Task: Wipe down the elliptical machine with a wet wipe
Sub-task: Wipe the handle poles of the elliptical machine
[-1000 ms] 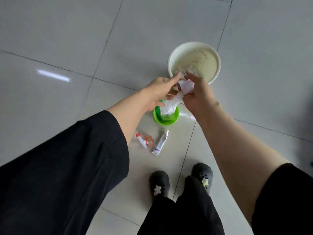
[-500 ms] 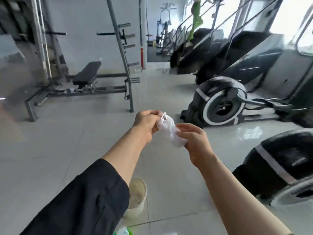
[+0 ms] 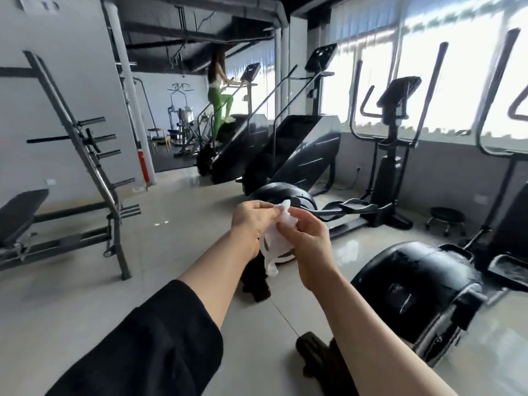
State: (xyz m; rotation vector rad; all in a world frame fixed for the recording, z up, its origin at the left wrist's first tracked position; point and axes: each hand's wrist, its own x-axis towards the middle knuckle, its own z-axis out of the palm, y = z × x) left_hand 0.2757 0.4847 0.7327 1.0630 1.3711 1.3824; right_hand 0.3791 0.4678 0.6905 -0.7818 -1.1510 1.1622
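Note:
A crumpled white wet wipe point(image 3: 275, 238) hangs between both hands at chest height. My left hand point(image 3: 251, 222) pinches its top corner and my right hand point(image 3: 310, 241) pinches it from the right side. Right behind the hands stands a black elliptical machine point(image 3: 383, 178) with its flywheel housing partly hidden by the wipe. A second black elliptical machine point(image 3: 414, 284) sits closer, low on the right, its upright handles rising past the top right.
Two black stair climbers point(image 3: 297, 147) stand further back along the windows, with a person in green leggings point(image 3: 218, 95) on the far one. A weight bench with a grey rack point(image 3: 83, 172) fills the left. A small black stool point(image 3: 445, 218) stands by the right wall.
The view rose from the floor, where the hands pulled the wipe from a green canister, to the gym room. The hands now hold the wipe higher, closer to the elliptical machines.

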